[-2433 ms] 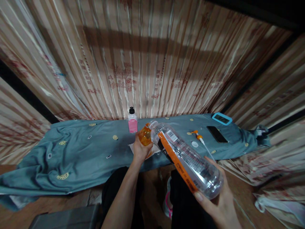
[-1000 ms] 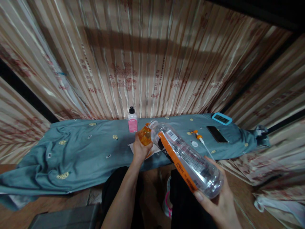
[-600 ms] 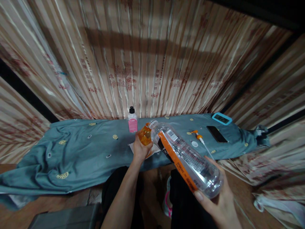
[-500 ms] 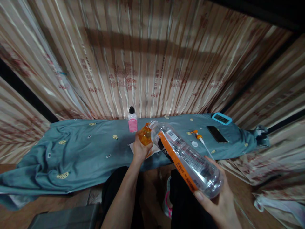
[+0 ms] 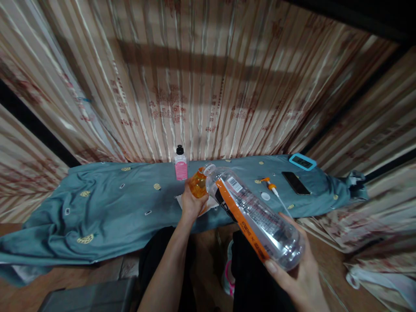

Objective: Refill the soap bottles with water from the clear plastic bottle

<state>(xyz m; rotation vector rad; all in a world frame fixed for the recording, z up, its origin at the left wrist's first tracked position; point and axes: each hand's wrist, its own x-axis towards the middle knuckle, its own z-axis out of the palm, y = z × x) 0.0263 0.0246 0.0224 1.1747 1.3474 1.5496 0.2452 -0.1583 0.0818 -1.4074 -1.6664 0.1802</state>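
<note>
Left fingers [image 5: 203,201] wrapped around orange bottle [image 5: 198,185], right fingers [image 5: 272,266] clasping clear bottle [image 5: 251,212] near its base, mouth to mouth

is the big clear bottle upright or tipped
Tipped: the big clear bottle slants, its neck at the orange bottle, its base in the right hand.

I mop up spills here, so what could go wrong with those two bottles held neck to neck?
The large clear plastic bottle with the orange label is held near its base by the right hand, so its neck could slip off the small amber bottle in the left hand.
Any liquid escaping there might wet the grey-green pineapple-print cloth below.
The flat black rectangular phone lies on that same cloth, so a wide spill could reach it.
</note>
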